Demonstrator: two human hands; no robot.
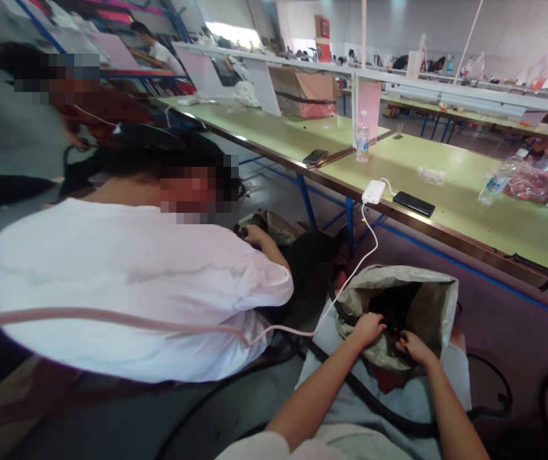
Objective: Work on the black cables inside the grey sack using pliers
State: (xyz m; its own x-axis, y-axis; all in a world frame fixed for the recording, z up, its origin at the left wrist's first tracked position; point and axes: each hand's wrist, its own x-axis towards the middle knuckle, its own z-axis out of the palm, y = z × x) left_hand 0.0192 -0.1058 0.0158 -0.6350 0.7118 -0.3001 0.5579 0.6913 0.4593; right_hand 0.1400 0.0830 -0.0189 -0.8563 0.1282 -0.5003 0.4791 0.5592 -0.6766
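An open woven sack (401, 278) stands between my knees, its wide mouth facing me and its inside dark. At its near rim my left hand (370, 327) is closed round a black tube (343, 312), which comes in from the left over the sack's edge. Close beside it, my right hand (415, 348) has its fingers bent in a pinch on a dark piece that looks like the same tube. The fingertips of both hands are partly hidden against the dark opening. A thicker run of black tubing (374, 402) lies across my lap beneath my forearms.
Close on my left a person in a white shirt (134, 275) bends over another sack (274, 227). A white cable (372, 246) hangs from a charger (373, 190) on the green table (485, 236). A phone (414, 203) and bottles (362, 139) stand there too.
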